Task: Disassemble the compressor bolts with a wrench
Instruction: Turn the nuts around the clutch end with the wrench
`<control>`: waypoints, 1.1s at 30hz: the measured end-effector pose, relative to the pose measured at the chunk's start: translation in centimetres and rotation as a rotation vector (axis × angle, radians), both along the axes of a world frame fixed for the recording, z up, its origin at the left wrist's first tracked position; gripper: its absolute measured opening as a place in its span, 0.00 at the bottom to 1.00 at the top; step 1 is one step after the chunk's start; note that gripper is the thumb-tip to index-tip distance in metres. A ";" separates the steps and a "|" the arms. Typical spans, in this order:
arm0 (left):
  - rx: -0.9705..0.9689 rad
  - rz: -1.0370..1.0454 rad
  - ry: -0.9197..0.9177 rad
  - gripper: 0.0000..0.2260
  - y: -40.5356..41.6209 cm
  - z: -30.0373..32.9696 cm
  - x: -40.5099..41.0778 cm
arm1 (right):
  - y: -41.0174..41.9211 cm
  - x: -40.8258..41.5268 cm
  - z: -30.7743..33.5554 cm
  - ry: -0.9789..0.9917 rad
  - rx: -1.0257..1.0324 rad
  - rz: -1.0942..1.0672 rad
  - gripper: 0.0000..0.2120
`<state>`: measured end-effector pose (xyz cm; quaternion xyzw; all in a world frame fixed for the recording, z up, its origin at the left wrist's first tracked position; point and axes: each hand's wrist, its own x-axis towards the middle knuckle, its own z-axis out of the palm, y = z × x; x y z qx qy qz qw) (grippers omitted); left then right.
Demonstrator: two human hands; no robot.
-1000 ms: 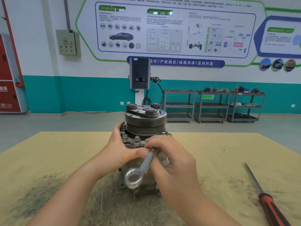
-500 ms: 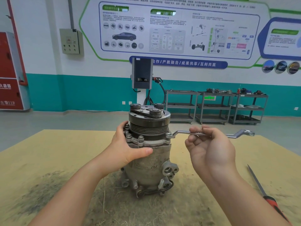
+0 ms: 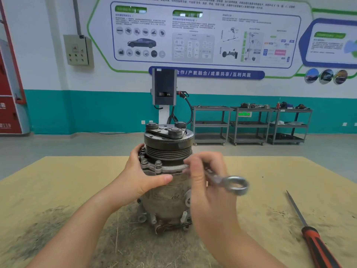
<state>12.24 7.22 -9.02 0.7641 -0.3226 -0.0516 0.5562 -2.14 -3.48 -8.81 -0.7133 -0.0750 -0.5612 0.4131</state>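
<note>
Head view shows the compressor [image 3: 166, 192] standing upright at the centre of the frame on a tan table [image 3: 58, 180], pulley end up. The left hand [image 3: 143, 176] grips its left side just under the flange, fingers curled round the far side of the body and thumb laid across the front. Two bolts [image 3: 158, 163] stand on the flange just above that thumb. To the right of centre, the right hand [image 3: 206, 182] holds a silver wrench [image 3: 228, 180] by its shank, fingers wrapped round it; the free ring end points toward the lower right, blurred. The other end is hidden behind the fingers at the flange edge, so whether it sits on a bolt cannot be told. A screwdriver [image 3: 313, 236] with a red and black handle lies on the table at the lower right, well apart from the compressor.
</note>
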 end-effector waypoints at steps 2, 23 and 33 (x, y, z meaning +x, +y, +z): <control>-0.009 0.005 0.000 0.59 -0.1 -0.1 0.1 | 0.5 -0.2 0.0 0.153 -0.085 -0.007 0.08; -0.005 -0.012 0.008 0.60 0.0 0.1 0.0 | -5.6 0.1 3.8 0.075 1.094 0.476 0.07; 0.027 -0.009 0.003 0.60 0.0 0.1 0.0 | -4.9 0.6 2.4 -0.123 1.045 0.267 0.07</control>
